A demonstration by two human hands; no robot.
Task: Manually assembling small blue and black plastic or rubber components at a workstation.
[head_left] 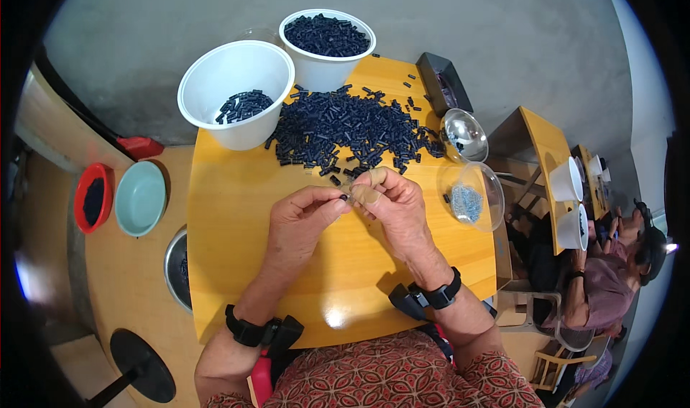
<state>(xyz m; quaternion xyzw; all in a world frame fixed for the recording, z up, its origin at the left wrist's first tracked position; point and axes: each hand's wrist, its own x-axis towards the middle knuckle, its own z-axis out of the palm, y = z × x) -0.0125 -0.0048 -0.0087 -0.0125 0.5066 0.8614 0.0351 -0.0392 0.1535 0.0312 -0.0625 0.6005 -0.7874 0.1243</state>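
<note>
My left hand pinches a small black tube-like part between thumb and forefinger, above the wooden table. Meeting it fingertip to fingertip is my right hand, its thumb and forefinger closed. Tan tape wraps some of its fingertips; whatever they hold is too small to name. Just beyond both hands spreads a loose pile of small black parts. A clear bowl to the right of my right hand contains small bluish-silver pieces.
A white bucket with some black parts and a fuller white bucket stand at the table's far side. At far right are a metal bowl and a dark tray. Basins sit at left; people sit at right.
</note>
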